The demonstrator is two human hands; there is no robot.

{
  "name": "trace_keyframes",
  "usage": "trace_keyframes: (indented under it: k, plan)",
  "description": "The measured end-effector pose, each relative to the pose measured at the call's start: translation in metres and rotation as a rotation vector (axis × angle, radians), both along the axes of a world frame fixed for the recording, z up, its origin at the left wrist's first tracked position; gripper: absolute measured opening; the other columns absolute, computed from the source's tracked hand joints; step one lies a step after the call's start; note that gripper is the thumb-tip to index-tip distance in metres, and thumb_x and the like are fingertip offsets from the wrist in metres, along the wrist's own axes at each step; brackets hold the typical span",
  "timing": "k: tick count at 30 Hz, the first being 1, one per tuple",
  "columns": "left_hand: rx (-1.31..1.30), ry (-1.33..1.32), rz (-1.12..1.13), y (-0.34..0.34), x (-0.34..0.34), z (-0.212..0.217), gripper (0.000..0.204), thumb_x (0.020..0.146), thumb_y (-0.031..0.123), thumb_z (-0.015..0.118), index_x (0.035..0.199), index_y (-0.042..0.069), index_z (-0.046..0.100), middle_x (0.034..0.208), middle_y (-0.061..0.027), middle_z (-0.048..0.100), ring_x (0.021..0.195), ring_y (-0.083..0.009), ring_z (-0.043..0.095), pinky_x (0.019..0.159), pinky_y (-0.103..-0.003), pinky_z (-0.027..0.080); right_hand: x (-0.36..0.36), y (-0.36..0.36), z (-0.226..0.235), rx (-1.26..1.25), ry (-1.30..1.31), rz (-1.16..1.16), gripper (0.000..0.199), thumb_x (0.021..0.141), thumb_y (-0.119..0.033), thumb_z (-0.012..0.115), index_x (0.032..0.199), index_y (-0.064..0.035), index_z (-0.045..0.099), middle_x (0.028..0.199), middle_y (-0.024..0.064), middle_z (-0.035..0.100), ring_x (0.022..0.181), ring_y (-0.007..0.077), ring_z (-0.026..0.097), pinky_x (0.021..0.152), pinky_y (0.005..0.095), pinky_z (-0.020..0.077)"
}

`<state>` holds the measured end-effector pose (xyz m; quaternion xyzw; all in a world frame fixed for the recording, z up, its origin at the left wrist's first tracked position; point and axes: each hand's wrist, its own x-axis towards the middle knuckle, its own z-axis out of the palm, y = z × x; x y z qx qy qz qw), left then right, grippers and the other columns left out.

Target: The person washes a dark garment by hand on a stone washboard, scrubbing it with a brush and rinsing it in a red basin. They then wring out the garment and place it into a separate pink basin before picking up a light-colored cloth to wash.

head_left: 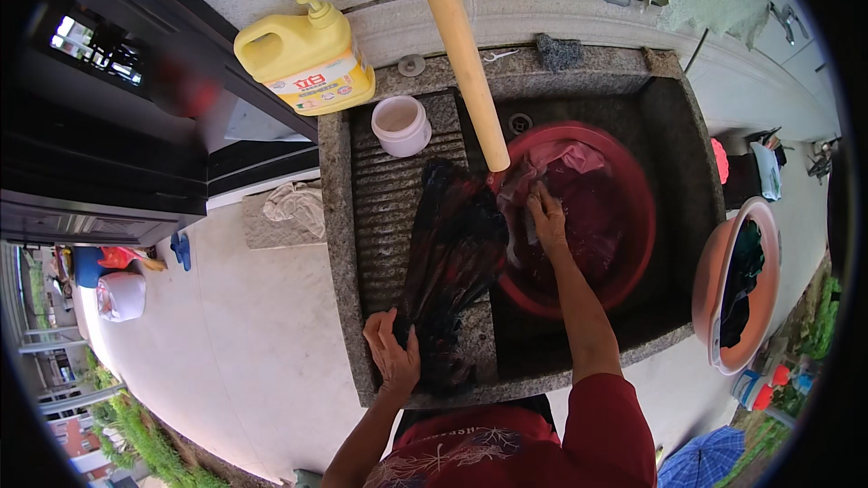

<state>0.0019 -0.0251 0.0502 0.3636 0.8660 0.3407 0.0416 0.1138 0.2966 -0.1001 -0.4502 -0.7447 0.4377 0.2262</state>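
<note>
Just ahead of the left hand [393, 348], up and a little to its right, a dark piece of clothing [452, 244] lies wet-looking over the ribbed washboard [384, 176]. Its long axis runs from beside that hand's thumb away from the person, and its right side reaches the rim of the red basin [644, 235]. To my eye everything hangs on that line: the left hand is at the near end, so it is the closer one, while the right hand [545, 217] is across to the right, farther forward, over the basin.

The left fingers are loosely bent with the thumb at the cloth's edge; I can't tell whether they pinch it. The right fingers point down onto pink cloth [579, 158] just beyond them in the basin, and whether they grip it I can't make out.
</note>
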Motion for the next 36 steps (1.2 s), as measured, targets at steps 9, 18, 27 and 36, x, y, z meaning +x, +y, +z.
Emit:
trace_keyframes:
  k: [9, 18, 27, 36]
  plan:
    - [-0.084, -0.133, -0.031, -0.011, -0.007, -0.020, 0.030, 0.083, 0.012, 0.061, 0.109, -0.002, 0.053, 0.096, -0.0204, 0.053, 0.095, -0.0393, 0.051, 0.082, -0.045, 0.041, -0.074, -0.107, 0.127, 0.680, 0.040, 0.747, 0.054, 0.076, -0.028, 0.071, 0.127, -0.0225, 0.055, 0.113, 0.0120, 0.050, 0.095, 0.0282, 0.054, 0.073, 0.0403, 0.0468]
    - [0.002, -0.177, 0.071, -0.003, -0.004, -0.019, 0.028, 0.080, 0.013, 0.065, 0.102, -0.001, 0.054, 0.093, -0.0205, 0.054, 0.089, -0.0401, 0.052, 0.078, -0.046, 0.041, -0.126, -0.073, 0.112, 0.650, -0.034, 0.632, 0.047, 0.073, -0.031, 0.073, 0.117, -0.0236, 0.060, 0.107, 0.0086, 0.050, 0.084, 0.0277, 0.054, 0.071, 0.0398, 0.0490]
    - [0.025, -0.065, -0.030, -0.003, -0.003, -0.021, 0.026, 0.080, 0.008, 0.065, 0.102, 0.000, 0.052, 0.085, -0.0211, 0.054, 0.079, -0.0397, 0.054, 0.070, -0.046, 0.042, -0.162, -0.047, 0.100, 0.847, -0.179, 0.436, 0.052, 0.075, -0.032, 0.071, 0.124, -0.0259, 0.055, 0.111, 0.0089, 0.047, 0.091, 0.0298, 0.052, 0.073, 0.0423, 0.0490]
    - [0.107, -0.330, 0.157, -0.009, -0.006, -0.017, 0.038, 0.081, 0.001, 0.059, 0.116, 0.000, 0.044, 0.094, -0.0256, 0.056, 0.080, -0.0431, 0.056, 0.068, -0.048, 0.044, -0.077, -0.156, 0.145, 0.542, -0.071, 0.984, 0.053, 0.077, -0.030, 0.071, 0.128, -0.0259, 0.055, 0.117, 0.0108, 0.047, 0.092, 0.0305, 0.052, 0.077, 0.0418, 0.0478]
